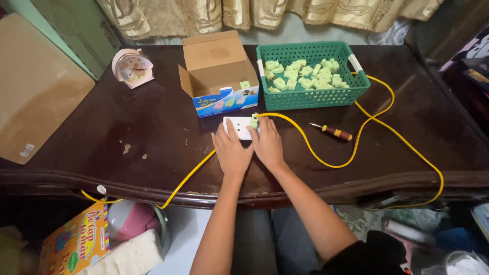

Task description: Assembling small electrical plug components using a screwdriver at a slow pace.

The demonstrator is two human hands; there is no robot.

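Both hands rest flat on white socket block (pixel 238 127): left hand (pixel 232 151), right hand (pixel 267 145). Right fingertips pinch small green plug (pixel 254 120) at yellow cable (pixel 326 162).

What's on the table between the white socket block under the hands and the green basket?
In the head view, only the yellow cable crosses the dark table between the white socket block and green basket.

Left hand (pixel 232 150) and right hand (pixel 266 145) rest on a white socket block (pixel 238 127) with a yellow cable (pixel 326 162), before a green basket (pixel 316 97).
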